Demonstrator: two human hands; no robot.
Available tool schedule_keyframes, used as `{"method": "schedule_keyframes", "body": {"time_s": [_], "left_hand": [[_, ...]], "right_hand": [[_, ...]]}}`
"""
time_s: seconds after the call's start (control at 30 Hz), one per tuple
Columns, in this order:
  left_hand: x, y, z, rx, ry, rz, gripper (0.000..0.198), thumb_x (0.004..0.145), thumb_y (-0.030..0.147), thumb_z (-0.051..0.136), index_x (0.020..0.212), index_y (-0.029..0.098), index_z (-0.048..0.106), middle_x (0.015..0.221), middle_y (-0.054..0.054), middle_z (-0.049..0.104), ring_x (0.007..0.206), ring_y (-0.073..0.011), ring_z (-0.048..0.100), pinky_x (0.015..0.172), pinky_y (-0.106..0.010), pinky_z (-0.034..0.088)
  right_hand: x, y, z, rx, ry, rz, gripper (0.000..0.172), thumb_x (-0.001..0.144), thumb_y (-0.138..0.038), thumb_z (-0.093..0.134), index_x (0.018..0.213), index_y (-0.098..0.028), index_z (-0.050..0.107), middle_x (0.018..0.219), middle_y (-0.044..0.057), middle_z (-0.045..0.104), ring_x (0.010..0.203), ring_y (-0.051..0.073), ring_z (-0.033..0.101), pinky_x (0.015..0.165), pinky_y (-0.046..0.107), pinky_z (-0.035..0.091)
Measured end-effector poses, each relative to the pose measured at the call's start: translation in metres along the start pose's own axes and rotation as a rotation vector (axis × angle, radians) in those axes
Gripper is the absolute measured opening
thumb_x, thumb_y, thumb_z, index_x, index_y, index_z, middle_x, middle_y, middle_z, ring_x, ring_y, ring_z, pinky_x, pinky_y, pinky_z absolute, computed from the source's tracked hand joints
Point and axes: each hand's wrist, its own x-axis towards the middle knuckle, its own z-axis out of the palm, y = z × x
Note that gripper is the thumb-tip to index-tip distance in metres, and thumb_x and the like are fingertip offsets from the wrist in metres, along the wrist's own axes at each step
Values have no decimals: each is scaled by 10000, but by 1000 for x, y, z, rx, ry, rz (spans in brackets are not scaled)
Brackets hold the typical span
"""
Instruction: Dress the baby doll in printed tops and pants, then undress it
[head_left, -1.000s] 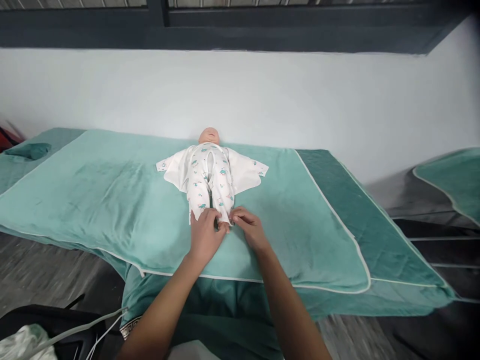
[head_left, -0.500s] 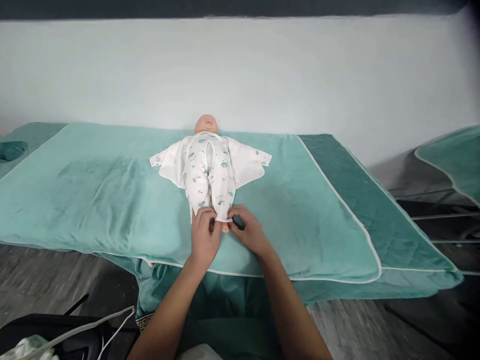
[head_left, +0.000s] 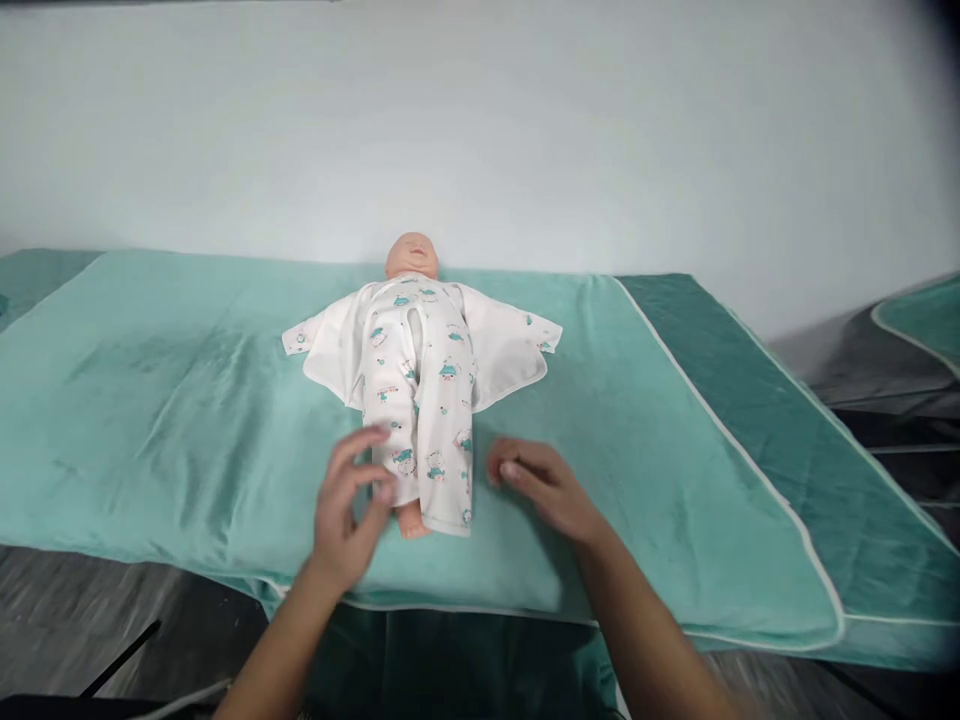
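A baby doll (head_left: pixel 412 258) lies on its back, its head toward the wall. White printed trousers (head_left: pixel 445 430) cover its body and legs. One bare foot (head_left: pixel 412 521) shows below the left-hand trouser leg; the right-hand leg's hem reaches lower and no foot shows there. Under the doll, a white top (head_left: pixel 504 352) spreads out to both sides. My left hand (head_left: pixel 349 515) hovers beside the left-hand trouser leg, fingers apart and slightly blurred, holding nothing. On the other side, apart from the trousers, my right hand (head_left: pixel 544 485) has its fingers curled in, with nothing visible in them.
The doll rests on a light green padded mat (head_left: pixel 202 400) edged in white. Beneath it, a darker green cover (head_left: pixel 757 400) shows at the right. A pale wall (head_left: pixel 480 130) stands behind. At far right hangs another green cloth (head_left: pixel 926 325) above metal bars.
Both hands have let go of the trouser hem and moved apart, one to each side. The right-hand trouser leg now lies straight, covering its foot. My view has moved closer.
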Motion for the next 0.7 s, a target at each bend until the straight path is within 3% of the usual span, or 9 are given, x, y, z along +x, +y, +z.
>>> {"method": "schedule_keyframes", "body": {"time_s": [0.07,0.17,0.27,0.3,0.37,0.47,0.57,0.7], "left_hand": [[40,-17,-3,17,97,-75,182,967,247,580,1067,371,669,1258,-21,668,1236,-264,624,1095,-567,527],[116,-51,10,-44,227,-167,167,973,293,585,1089,282,705,1200,-47,697,1198,-249,643,1066,-480,548],[188,-89,33,-111,250,-228,200,938,252,587,1099,202,695,1212,-64,701,1199,-210,644,1068,-384,542],[207,-99,39,-100,244,-238,223,925,229,581,1116,191,690,1233,-69,700,1207,-202,641,1091,-374,523],[235,-116,48,-59,151,-275,230,885,187,597,1087,161,703,1199,-87,714,1161,-213,657,1095,-386,509],[249,-130,50,50,65,-254,213,866,176,602,1040,160,724,1147,-92,722,1126,-239,652,1111,-435,478],[246,-134,43,144,45,-181,148,880,242,620,980,198,721,1139,-72,714,1182,-254,608,1158,-458,417],[239,-137,38,-4,-27,-311,202,898,363,637,1015,207,690,1214,-65,716,1194,-242,619,1141,-438,423]], "right_hand": [[35,3,-9,-6,184,24,362,1003,-498,574,757,-236,627,743,43,593,705,205,547,654,361,458],[111,14,-19,-68,486,-11,194,936,-396,645,866,-216,645,850,48,618,811,202,588,756,355,506],[190,31,-29,-171,626,-115,130,891,-294,632,977,-196,629,1072,67,622,1021,203,595,963,368,500],[210,36,-32,-238,642,-154,134,883,-281,628,982,-191,626,1088,69,620,1053,205,587,1015,380,478],[238,48,-39,-256,590,-94,151,884,-323,638,943,-186,610,1066,66,643,1073,211,589,1061,399,444],[247,63,-48,-201,470,-31,256,883,-433,666,918,-193,582,1136,67,671,1130,221,599,1084,400,416],[240,73,-56,-245,447,-46,295,886,-483,658,897,-201,572,1189,74,674,1157,234,599,1080,403,404],[237,74,-66,-241,353,-43,297,912,-473,596,808,-198,557,1313,82,657,1216,233,588,1118,407,374]]}}
